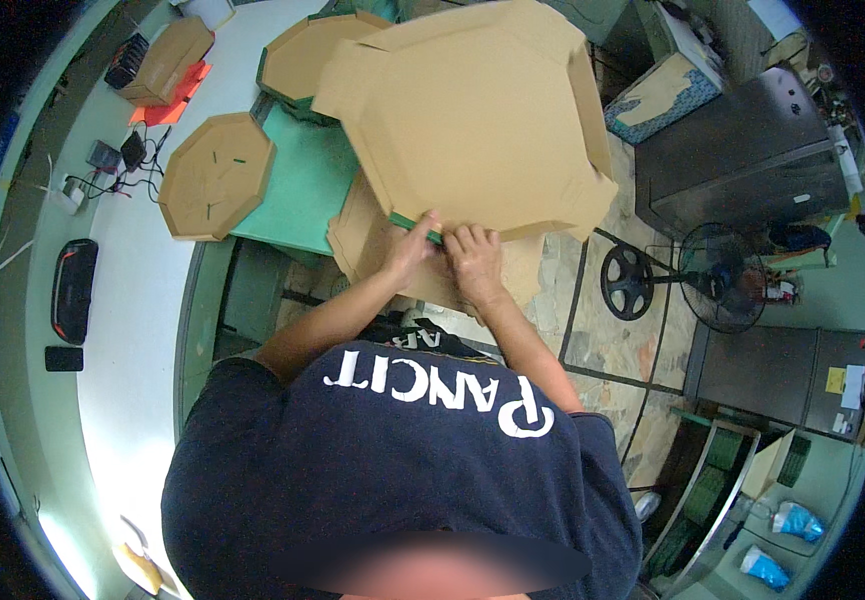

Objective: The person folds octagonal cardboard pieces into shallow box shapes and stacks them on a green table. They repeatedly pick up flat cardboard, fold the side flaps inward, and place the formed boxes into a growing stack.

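A large, many-sided cardboard tray (473, 110) with partly raised sides is in front of me, its brown inside facing up. My left hand (411, 250) is closed on its near edge, where a strip of green outer face shows, thumb on top. Right beside it, my right hand (476, 262) has its fingers curled over the same edge; its fingertips are partly hidden. Beneath both hands lies another brown cardboard sheet (356, 225), mostly covered by the tray and my arms.
On the left, an octagonal cardboard piece (191, 205) with small green bits overlaps a green surface (303, 185). Behind it sits another green-sided octagonal tray (318, 60). A long white counter (133, 330) runs along the left. A black fan (718, 278) stands on the tiled floor at right.
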Action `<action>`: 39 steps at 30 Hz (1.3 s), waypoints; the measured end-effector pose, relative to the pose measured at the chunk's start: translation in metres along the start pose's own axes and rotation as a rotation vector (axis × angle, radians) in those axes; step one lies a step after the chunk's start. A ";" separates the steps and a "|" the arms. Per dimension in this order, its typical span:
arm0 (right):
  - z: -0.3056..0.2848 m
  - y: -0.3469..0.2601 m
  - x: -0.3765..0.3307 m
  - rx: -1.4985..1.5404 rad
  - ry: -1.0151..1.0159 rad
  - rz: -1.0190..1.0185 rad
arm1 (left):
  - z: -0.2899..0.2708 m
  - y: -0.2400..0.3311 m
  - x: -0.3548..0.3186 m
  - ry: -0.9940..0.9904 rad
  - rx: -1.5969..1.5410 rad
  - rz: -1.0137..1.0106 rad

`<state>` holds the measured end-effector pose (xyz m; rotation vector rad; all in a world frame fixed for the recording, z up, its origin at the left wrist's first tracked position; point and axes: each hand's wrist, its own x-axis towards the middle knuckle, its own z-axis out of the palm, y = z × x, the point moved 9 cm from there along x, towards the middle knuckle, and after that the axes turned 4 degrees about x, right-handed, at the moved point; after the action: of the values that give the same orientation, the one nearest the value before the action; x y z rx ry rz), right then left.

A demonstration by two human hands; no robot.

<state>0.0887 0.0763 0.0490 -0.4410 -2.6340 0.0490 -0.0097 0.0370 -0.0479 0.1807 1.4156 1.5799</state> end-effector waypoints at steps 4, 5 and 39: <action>-0.087 0.000 0.008 -0.032 0.365 0.059 | -0.022 0.036 0.035 -0.024 0.007 0.043; -0.123 0.020 0.002 -0.078 0.455 0.115 | -0.032 0.046 0.041 -0.026 0.084 0.057; 0.015 0.157 -0.086 1.613 0.617 1.192 | -0.078 0.071 0.075 -0.396 -0.057 0.121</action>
<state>0.2007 0.1982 -0.0194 -0.9892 -0.8060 1.7777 -0.1385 0.0484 -0.0490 0.5237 1.0662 1.5749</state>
